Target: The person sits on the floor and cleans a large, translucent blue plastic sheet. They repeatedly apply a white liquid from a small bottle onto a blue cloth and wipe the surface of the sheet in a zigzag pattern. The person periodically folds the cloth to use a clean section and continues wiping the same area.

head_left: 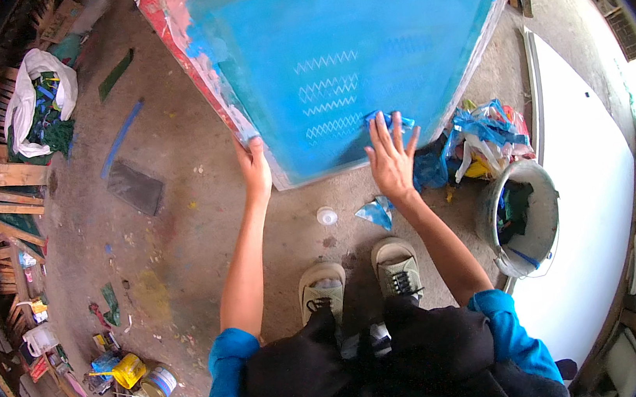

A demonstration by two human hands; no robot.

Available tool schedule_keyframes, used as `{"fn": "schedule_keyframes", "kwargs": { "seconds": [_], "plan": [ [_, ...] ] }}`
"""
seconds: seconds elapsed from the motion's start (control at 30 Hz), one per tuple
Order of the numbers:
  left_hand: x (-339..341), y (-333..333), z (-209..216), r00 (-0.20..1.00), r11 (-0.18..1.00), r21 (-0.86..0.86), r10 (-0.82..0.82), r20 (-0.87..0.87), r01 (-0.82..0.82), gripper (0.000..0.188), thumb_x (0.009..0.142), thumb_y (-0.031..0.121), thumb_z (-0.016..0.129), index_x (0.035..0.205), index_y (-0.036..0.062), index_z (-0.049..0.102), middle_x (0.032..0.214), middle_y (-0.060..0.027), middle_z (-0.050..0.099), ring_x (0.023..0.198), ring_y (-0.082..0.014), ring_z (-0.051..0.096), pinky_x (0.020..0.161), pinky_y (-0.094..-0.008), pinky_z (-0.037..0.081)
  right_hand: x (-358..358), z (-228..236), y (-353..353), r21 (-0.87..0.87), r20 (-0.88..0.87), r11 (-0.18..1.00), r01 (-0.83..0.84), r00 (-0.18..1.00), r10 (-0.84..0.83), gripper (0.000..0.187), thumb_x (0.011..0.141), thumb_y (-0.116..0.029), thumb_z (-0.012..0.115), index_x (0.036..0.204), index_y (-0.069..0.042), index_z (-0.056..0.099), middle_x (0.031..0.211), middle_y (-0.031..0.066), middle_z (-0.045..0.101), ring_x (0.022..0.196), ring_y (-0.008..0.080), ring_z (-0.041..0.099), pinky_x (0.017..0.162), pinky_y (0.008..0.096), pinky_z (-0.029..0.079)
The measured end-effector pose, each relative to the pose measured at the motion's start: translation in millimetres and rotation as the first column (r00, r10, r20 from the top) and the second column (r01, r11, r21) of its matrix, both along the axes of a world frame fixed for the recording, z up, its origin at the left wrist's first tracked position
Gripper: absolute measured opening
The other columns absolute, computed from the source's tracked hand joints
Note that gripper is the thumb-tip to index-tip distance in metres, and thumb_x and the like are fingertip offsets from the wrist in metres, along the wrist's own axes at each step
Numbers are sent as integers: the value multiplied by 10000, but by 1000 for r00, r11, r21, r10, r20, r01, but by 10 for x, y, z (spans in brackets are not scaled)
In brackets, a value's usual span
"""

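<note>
A large screen-printing frame with blue mesh is tilted up before me; pale zigzag rows mark its surface. At its lower left corner, my left hand grips the rim, thumb on the front face and the other fingers hidden behind. Near the lower right of the mesh, my right hand presses a crumpled blue rag against the surface. The rag is mostly under my fingers, and I cannot tell whether it is cloth or plastic.
On the right stand a bucket with dark cloth inside, a heap of plastic bags and a white board. A small white lid and a blue-white scrap lie near my shoes. Paint cans and a white sack are left.
</note>
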State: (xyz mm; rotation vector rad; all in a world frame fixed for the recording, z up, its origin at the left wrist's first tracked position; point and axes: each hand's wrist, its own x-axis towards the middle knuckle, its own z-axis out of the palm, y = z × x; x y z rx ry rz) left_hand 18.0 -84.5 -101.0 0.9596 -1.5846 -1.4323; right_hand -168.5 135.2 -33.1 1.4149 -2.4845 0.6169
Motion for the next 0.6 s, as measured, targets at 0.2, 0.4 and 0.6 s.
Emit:
{"fn": "schedule_keyframes", "kwargs": {
  "seconds": [0.2, 0.4, 0.6],
  "plan": [
    [-353, 269, 353, 972, 994, -48, -107, -207, 99, 645, 921, 373, 477, 1365, -17, 219, 1331, -126, 356, 1199, -204, 356, 1013, -325, 264, -25, 16, 38, 178, -150, 977, -114, 979, 141, 562, 856, -330, 530, 1369, -194, 345, 1439, -40, 268, 1343, 224, 210, 1042, 598, 134],
    [-113, 76, 148, 996, 1000, -25, 1, -86, -3, 610, 929, 432, 430, 1297, -41, 317, 1272, -123, 408, 1167, -213, 379, 997, -348, 283, 272, 223, -464, 40, -31, 940, -338, 940, 340, 598, 840, -338, 554, 1379, -217, 326, 1433, -48, 284, 1331, 197, 233, 1045, 548, 196],
    [-337, 396, 682, 995, 999, -29, -40, -91, 37, 583, 929, 421, 439, 1280, -35, 344, 1248, -114, 423, 1147, -202, 390, 984, -333, 294, 198, 181, -466, 132, -136, 891, -434, 883, 450, 615, 838, -353, 548, 1390, -276, 289, 1429, -78, 290, 1307, 146, 270, 1058, 488, 214]
  ]
}}
